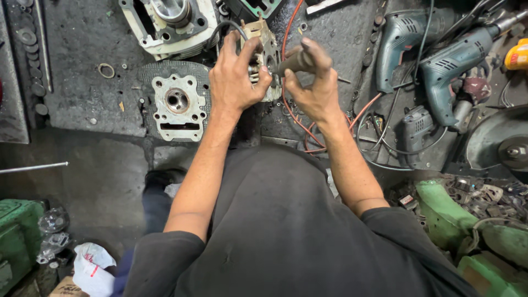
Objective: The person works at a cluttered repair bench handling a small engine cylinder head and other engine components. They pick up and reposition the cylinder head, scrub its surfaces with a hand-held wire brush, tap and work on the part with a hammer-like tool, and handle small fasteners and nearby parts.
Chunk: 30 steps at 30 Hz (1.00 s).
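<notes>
Pale, grimy finned metal engine head (268,52) propped upright at the bench's far edge, gripped by left hand (235,77), right hand (311,82) clamped around a dull brown tool handle (294,61) pressed against it, beside teal power drills (440,66).

Finned metal cylinder head (268,55) held upright, brown tool handle (294,62) against it.

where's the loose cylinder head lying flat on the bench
In the head view, the loose cylinder head lies left of centre on the dark bench, just left of the left hand and below the cylinder block.
</notes>
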Available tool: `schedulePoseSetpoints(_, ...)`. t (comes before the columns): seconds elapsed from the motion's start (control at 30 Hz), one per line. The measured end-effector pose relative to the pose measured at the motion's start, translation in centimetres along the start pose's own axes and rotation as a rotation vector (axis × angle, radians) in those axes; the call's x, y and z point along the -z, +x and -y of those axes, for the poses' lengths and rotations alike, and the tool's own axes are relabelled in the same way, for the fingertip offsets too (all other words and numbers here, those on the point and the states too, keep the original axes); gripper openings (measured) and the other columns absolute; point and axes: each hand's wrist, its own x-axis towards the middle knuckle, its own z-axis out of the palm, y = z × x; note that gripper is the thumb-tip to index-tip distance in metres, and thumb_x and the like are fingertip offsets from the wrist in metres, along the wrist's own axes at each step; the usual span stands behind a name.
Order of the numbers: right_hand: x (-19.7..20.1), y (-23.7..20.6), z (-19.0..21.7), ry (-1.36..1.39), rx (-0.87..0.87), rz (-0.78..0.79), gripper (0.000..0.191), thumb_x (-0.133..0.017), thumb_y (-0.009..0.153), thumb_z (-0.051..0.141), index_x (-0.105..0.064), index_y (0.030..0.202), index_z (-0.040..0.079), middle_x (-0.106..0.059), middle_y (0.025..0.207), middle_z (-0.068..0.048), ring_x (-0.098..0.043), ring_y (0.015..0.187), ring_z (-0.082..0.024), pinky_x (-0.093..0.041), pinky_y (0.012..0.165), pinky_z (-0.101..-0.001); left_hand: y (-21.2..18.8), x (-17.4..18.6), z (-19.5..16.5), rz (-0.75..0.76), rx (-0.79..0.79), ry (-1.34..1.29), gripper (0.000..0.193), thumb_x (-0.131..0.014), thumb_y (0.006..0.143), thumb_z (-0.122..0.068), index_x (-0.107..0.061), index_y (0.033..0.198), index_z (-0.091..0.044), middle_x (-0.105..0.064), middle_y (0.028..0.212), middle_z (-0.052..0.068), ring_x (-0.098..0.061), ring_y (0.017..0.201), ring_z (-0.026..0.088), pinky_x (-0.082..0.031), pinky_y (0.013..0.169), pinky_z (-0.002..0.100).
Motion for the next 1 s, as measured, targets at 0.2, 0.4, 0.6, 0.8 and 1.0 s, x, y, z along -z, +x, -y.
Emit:
schedulePoseSetpoints(0.2, 0.2, -0.1, 0.2, -0.112, 0.114, -0.059, 0.080, -0.070, 0.101, -0.005, -0.021, 0.156, 0.027, -0.065, 0.123, -0.018, -0.074, 0.105, -0.028, -0.062, 0.091, -0.0375, -0.2, 0.1, 0.0, -0.014, 0.011, -0.002, 0.052, -0.068, 0.088, -0.035, -0.059, 0.135, -0.016, -0.054, 0.137, 0.023, -0.066, 0.116, 0.043, -0.060, 0.087, 0.051)
schedulePoseSetpoints(0.4, 0.3, 0.2, 0.2, -0.046, 0.060, -0.078, 0.075, -0.068, 0.106, -0.005, -0.021, 0.156, 0.025, -0.068, 0.122, -0.015, -0.073, 0.106, -0.024, -0.063, 0.096, -0.0320, 0.0, 0.0, 0.2, -0.003, 0.014, -0.015, 0.051, -0.066, 0.089, -0.036, -0.059, 0.134, -0.015, -0.054, 0.137, 0.024, -0.066, 0.115, 0.043, -0.060, 0.084, 0.050)
schedulePoseSetpoints(0.6, 0.0, 0.2, 0.8, -0.024, -0.003, 0.003, 0.075, -0.070, 0.103, -0.004, -0.022, 0.155, 0.022, -0.070, 0.121, -0.016, -0.076, 0.106, -0.022, -0.063, 0.098, -0.0371, -0.1, 0.0, 0.1, -0.009, -0.019, -0.010, 0.050, -0.068, 0.088, -0.035, -0.060, 0.134, -0.016, -0.054, 0.137, 0.024, -0.065, 0.117, 0.044, -0.060, 0.087, 0.051)
schedulePoseSetpoints(0.8, 0.3, -0.3, 0.1, 0.025, -0.059, -0.037, 0.070, -0.069, 0.108, -0.003, -0.023, 0.155, 0.022, -0.072, 0.117, -0.011, -0.074, 0.112, -0.024, -0.064, 0.098, -0.0356, -0.2, 0.1, 0.1, -0.006, 0.015, -0.009, 0.049, -0.068, 0.089, -0.035, -0.060, 0.133, -0.017, -0.055, 0.137, 0.023, -0.066, 0.116, 0.043, -0.060, 0.087, 0.051)
schedulePoseSetpoints(1.0, 3.4, -1.7, -3.0, 0.349, -0.279, -0.533, 0.058, -0.082, 0.103, 0.007, -0.035, 0.134, 0.018, -0.067, 0.121, -0.015, -0.070, 0.106, -0.025, -0.063, 0.092, -0.0381, 0.1, 0.2, 0.2, -0.006, 0.008, -0.012, 0.048, -0.068, 0.086, -0.034, -0.061, 0.131, -0.016, -0.055, 0.136, 0.022, -0.067, 0.114, 0.042, -0.060, 0.086, 0.051)
